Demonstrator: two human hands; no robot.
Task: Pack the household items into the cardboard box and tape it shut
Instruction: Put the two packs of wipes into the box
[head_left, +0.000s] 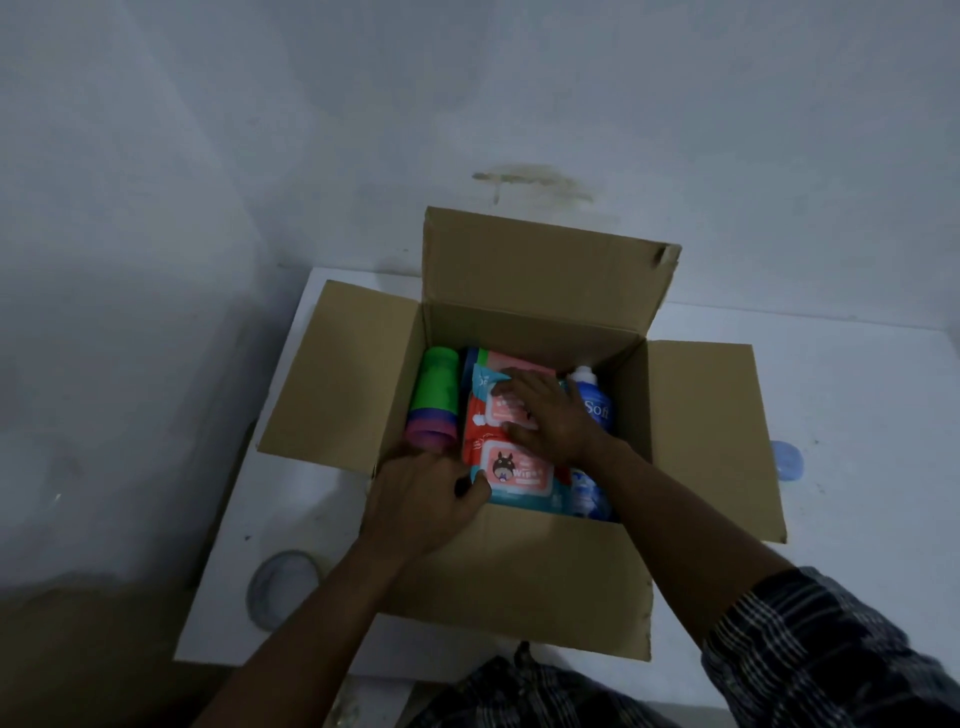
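Note:
An open cardboard box (540, 582) stands on a white table, all flaps spread. Inside lie packs of wet wipes (511, 470) in red and teal, a stack of green, purple and pink cups (435, 400) on the left, and a blue and white bottle (597, 410) on the right. My right hand (545, 415) lies flat on the upper wipes pack, fingers spread. My left hand (431, 499) is at the near left corner of the box, fingers curled around the edge of the lower wipes pack.
A roll of clear tape (284, 590) lies on the white table (857, 405) left of the box. A small blue round object (787, 460) sits on the table to the right. A grey wall rises behind.

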